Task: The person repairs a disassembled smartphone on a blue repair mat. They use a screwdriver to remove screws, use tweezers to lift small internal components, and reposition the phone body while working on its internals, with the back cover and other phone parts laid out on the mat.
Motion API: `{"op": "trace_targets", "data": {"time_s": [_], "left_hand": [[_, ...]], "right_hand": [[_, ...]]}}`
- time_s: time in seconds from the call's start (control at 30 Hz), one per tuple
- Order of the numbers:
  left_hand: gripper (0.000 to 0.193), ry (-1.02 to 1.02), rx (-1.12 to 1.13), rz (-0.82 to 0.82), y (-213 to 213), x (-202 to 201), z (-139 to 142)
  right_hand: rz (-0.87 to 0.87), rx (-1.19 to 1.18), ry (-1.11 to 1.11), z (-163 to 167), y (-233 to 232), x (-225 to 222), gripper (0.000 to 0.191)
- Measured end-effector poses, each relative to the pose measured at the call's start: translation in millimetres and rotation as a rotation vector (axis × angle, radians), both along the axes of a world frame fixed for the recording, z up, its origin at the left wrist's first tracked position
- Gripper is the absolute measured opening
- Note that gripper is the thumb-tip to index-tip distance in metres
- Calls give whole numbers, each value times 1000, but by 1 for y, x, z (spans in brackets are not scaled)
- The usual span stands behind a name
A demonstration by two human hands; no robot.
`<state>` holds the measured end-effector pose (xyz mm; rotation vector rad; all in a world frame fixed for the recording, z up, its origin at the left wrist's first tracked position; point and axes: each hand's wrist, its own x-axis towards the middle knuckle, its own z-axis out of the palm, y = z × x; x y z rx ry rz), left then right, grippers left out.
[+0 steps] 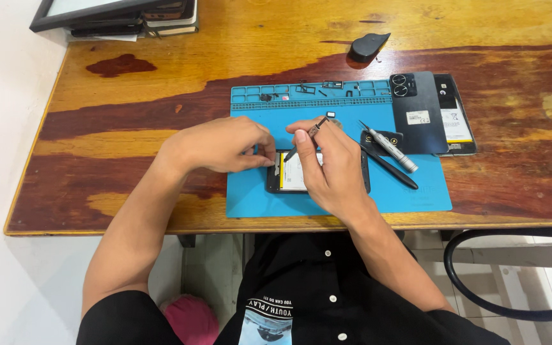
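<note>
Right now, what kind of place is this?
Likely a phone repair bench: a blue repair mat on a wooden table, an opened phone under both hands, a detached back cover and a screwdriver nearby.

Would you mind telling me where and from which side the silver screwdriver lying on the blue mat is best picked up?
Probably by the thick silver barrel of the screwdriver, pinched from above across its width. It lies flat and slanted on the blue mat, thin tip toward the far left, right of the right hand.
</note>
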<state>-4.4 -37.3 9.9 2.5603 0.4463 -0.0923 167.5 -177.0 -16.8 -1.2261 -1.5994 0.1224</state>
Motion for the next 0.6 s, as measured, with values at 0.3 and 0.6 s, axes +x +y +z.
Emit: {"op": "trace_targets", "data": {"time_s": [0.3,0.6], "left_hand": [[17,12,43,82,2,-1,5],[17,142,88,216,4,0,2]], "right_hand": [[44,-27,2,-1,1,0,11],[174,-26,-39,-2,3,-4,11]]}}
